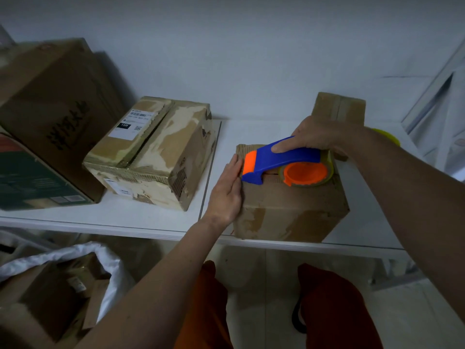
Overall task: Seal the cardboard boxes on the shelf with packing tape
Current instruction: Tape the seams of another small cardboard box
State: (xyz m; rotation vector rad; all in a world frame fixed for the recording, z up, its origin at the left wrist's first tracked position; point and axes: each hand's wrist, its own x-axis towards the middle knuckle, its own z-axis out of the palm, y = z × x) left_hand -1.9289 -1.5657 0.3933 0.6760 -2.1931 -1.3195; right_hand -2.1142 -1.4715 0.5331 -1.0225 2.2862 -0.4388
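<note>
The blue-and-orange tape dispenser is gripped by the right hand, fingers curled round its handle, and is held on top of the cardboard box at the front of the white shelf. The box's left side is steadied by the left hand, fingers straight. A worn, labelled box sits further left.

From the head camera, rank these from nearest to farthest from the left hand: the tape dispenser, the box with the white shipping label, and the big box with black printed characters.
Measured from the left hand:
1. Tape dispenser: just right of the fingertips, on top of the box being sealed.
2. Box with the white shipping label: to the left, mid-shelf.
3. Big box with black printed characters: far left, tilted.
</note>
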